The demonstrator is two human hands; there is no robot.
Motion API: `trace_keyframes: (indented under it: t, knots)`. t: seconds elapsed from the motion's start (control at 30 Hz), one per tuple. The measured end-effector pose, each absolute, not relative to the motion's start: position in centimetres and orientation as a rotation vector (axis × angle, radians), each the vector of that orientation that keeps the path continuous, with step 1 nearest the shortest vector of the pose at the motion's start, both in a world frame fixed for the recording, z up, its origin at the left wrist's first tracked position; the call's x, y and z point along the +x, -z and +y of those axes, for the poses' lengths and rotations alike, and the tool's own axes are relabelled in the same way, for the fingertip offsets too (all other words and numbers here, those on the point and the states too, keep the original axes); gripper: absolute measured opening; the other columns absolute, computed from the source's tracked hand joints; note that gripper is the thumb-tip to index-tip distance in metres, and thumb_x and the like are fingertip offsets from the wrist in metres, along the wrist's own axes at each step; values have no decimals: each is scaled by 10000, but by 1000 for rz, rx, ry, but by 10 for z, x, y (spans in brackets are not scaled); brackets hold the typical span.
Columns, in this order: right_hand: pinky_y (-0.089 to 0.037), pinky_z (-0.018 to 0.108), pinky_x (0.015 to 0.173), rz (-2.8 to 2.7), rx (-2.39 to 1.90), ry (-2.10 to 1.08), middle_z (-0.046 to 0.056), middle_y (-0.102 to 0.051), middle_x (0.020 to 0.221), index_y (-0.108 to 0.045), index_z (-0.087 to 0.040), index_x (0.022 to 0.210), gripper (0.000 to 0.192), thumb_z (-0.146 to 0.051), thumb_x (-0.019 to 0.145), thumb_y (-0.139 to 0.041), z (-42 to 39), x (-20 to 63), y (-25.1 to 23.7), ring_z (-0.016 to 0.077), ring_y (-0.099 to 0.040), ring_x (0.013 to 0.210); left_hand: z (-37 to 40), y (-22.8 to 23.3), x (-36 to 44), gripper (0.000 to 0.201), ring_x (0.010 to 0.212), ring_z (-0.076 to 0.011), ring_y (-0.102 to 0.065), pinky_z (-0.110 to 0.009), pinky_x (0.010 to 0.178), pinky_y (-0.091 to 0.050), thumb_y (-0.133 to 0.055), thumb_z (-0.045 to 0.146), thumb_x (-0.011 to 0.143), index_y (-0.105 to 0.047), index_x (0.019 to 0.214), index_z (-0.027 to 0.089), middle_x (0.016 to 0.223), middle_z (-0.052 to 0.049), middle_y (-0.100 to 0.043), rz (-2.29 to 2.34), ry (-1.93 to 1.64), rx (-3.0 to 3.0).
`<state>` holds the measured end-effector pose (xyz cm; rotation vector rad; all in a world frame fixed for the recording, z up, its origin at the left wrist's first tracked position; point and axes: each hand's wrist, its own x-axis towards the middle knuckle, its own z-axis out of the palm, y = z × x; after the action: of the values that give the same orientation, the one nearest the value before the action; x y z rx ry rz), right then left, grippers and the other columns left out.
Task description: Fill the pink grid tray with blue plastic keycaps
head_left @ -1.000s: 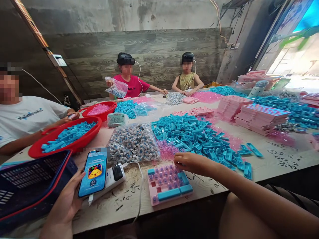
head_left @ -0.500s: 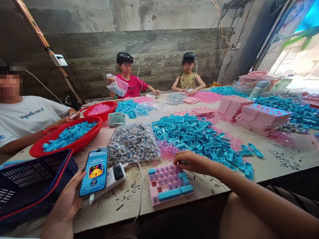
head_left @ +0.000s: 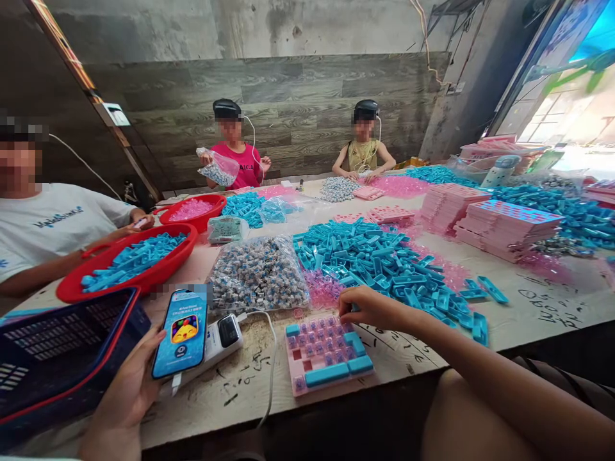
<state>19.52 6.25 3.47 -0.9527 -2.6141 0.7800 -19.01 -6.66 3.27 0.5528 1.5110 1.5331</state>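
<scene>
My left hand (head_left: 125,378) is wrapped round the lower left side of a lit smartphone (head_left: 168,349), which leans on a white power bank (head_left: 218,342) at the table's near left. A small pink keyboard (head_left: 300,352) lies flat in front of me, with clear pink keycaps and several blue ones fitted on it. Over its upper right corner is my right hand (head_left: 365,306), fingers pinched, with a bit of a blue keycap (head_left: 355,308) showing between them. The fingertips partly hide that corner, and I cannot tell whether they touch it.
Loose blue keycaps (head_left: 369,256) lie heaped beyond my right hand. A bag of switches (head_left: 259,272) sits left of them. Red basins (head_left: 185,253) and a dark blue basket (head_left: 67,365) stand left. Pink stacks (head_left: 504,230) rise at right. A white cable (head_left: 273,365) crosses the table; co-workers sit around.
My right hand has shifted slightly right at the keyboard's corner. Across the table, the co-worker with the bag has leaned left and raised the other hand off the table.
</scene>
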Motion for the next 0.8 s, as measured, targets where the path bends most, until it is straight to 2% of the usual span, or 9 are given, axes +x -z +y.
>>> trace_keyframes:
  t: [0.27,0.4,0.53,0.63,0.8]
  knots:
    - [-421,218,648,-2585,-940,-844,18,-640,747,-661,-141,694,64,-95,736,-648,67,197,-30,118,-578,690,-68,-37,-186,447,653,-171,-681,-240,584,-575,-560,127,720,-554,1164,184,833,-13,-733,1506,-1522,538]
    - [-419,216,639,-2586,-976,-846,19,-648,736,-675,-140,704,77,-73,728,-647,68,195,-30,116,-577,675,-68,-43,-180,324,581,-140,-659,-215,527,-557,-502,131,784,-577,1095,181,779,10,-726,1494,-1546,479]
    - [-425,226,641,-2609,-892,-746,39,-653,754,-678,-136,727,45,-123,758,-648,66,197,-35,129,-585,689,-65,-53,-173,299,477,-108,-608,-154,434,-485,-424,79,818,-586,1065,128,646,20,-694,1532,-1599,375]
    - [-437,231,653,-2510,-793,-707,50,-658,786,-677,-150,797,158,-282,839,-601,63,203,-42,137,-594,719,-62,-57,-172,310,520,-129,-628,-179,460,-489,-400,129,853,-572,1111,114,709,-13,-706,1473,-1545,411]
    - [-439,231,619,-2394,-787,-620,56,-655,731,-673,-159,794,358,-460,885,-501,60,214,-48,135,-590,662,-62,-53,-177,393,667,-161,-671,-225,561,-518,-511,247,823,-485,1213,203,864,-32,-698,1762,-1505,591]
